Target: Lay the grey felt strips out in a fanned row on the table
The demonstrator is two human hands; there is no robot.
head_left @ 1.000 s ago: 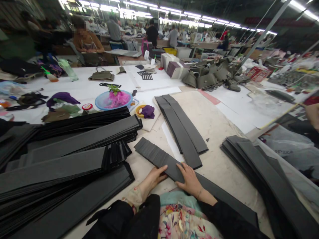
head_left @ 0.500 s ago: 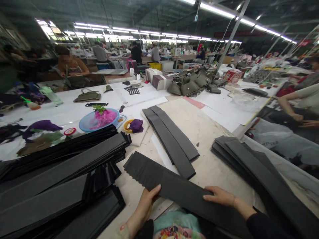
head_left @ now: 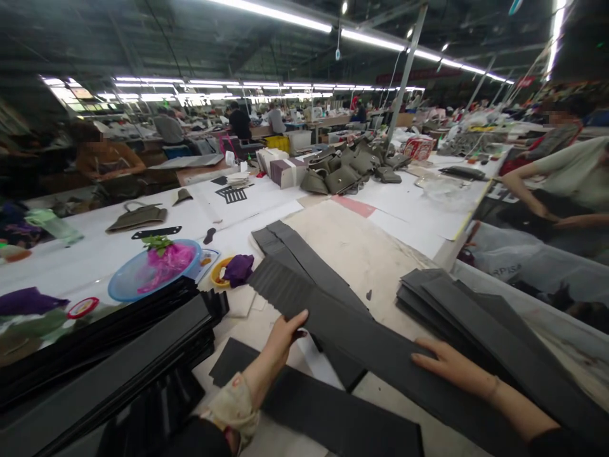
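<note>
Looks like the left hand [head_left: 278, 349] has its fingers closed on the edge of a long, dark-grey stack of leather strips [head_left: 361, 339], while the right hand [head_left: 457, 368] lies open and flat on top, probably to hold the layers lined up.

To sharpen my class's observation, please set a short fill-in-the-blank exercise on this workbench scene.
The left hand grips, and the right hand presses on, a long stack of ____ strips.
The blue basin holds crumpled ____ material.
The purple cloth lies in a ____ dish.

Missing words: dark grey; pink; yellow.
</note>
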